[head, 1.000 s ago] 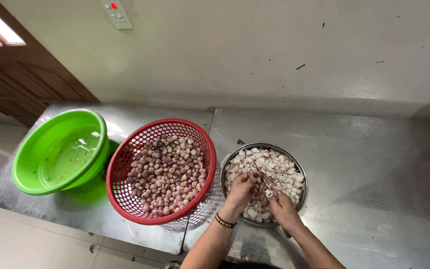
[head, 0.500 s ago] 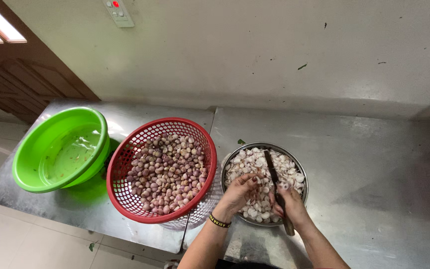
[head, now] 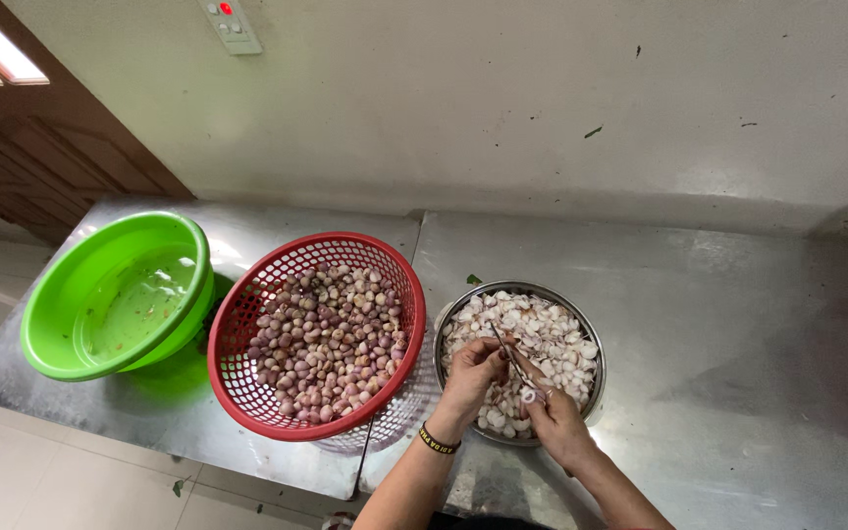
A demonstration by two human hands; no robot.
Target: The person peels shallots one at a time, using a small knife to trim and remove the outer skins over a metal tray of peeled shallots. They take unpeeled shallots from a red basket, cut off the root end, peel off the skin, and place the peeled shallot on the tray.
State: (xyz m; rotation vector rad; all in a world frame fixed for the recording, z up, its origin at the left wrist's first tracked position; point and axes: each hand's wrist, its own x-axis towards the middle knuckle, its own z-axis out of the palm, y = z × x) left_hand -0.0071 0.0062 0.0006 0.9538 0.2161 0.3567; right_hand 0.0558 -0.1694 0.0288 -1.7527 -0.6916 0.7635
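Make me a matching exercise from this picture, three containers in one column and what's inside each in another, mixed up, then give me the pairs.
Containers:
1. green basin
2. red basket
3. metal bowl

Contents:
A. pale peeled pieces and skins, under both hands
B. a little water with specks
C. small unpeeled purplish bulbs

Pairs: 1-B, 2-C, 3-A

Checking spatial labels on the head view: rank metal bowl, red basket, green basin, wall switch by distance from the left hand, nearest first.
1. Metal bowl: directly under the left hand, which is over its near-left part.
2. Red basket: just to the hand's left, next to the bowl.
3. Green basin: far left end of the table, beyond the basket.
4. Wall switch: high on the wall, top of the view.
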